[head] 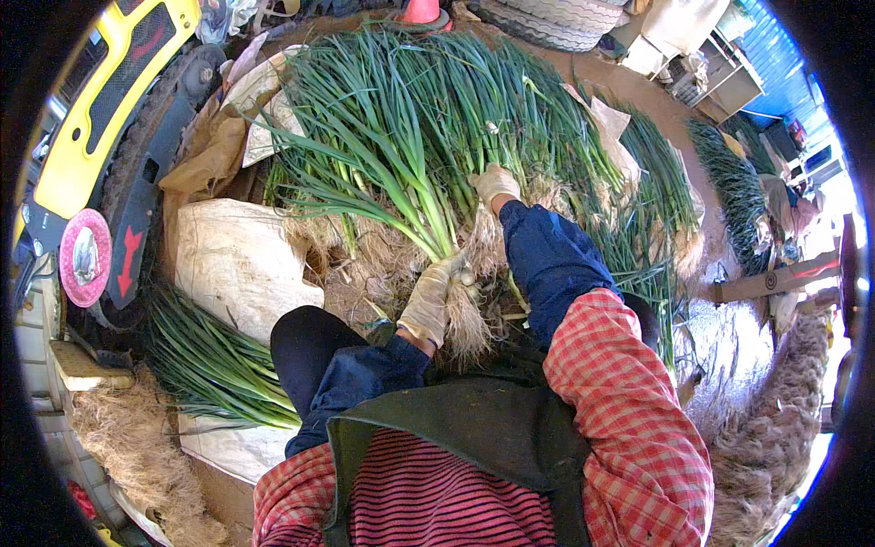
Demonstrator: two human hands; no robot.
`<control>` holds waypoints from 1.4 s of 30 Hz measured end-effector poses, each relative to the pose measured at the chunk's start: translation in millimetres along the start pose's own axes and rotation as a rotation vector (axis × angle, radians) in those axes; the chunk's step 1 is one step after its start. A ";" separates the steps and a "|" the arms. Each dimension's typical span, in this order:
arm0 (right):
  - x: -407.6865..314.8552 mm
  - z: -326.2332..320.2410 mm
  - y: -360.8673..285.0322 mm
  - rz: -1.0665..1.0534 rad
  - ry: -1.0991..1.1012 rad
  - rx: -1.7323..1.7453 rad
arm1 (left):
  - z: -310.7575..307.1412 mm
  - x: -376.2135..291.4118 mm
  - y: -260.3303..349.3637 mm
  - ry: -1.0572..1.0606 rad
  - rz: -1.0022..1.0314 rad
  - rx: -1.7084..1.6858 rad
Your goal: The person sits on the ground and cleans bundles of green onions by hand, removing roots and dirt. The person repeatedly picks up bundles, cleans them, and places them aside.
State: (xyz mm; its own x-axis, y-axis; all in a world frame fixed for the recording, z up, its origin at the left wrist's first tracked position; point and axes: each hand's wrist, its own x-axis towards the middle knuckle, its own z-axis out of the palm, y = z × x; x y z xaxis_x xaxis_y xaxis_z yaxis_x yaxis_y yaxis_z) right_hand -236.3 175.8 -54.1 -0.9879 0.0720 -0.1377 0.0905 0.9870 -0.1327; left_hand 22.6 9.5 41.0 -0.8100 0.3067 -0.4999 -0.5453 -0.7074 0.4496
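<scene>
My left hand [427, 297], in a pale work glove, grips a bunch of green onions [417, 191] just above the roots. Their leaves fan up and to the left, while the stringy roots [467, 328] hang below the fist. Farther forward, my gloved right hand [495, 184] is closed around stalks at the near edge of a large heap of green onions [451, 89]. Roots show beneath that fist, but the fingers' far side is hidden. Loose soil and root bits [362, 284] lie between my knees and the heap.
Left are a white sack [232, 263], another onion bundle [219, 362] and a yellow tracked machine [75, 143]. Tires [547, 24] and a red cone [420, 12] stand behind the heap. To the right, a person [796, 208] is near more onions [731, 191].
</scene>
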 end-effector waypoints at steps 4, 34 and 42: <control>-10.5 -21.8 -27.6 -0.435 -0.112 -0.343 | -15.5 -0.9 3.6 0.070 0.009 -0.063; -184.2 -84.2 -6.7 -1.193 0.233 -0.114 | 4.0 -5.8 -5.1 0.081 0.120 -0.146; -197.2 -157.4 -26.9 -0.640 -0.963 0.606 | -22.7 -4.8 -9.7 0.061 0.181 -0.141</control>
State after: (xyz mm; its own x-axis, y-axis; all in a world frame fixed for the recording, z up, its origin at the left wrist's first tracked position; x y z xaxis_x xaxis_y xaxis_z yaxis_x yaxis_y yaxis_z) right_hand -63.8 157.7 131.1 -0.4131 -0.7638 -0.4959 -0.0672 0.5686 -0.8198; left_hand 36.7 0.4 22.3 -0.8749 0.1302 -0.4665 -0.3533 -0.8304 0.4308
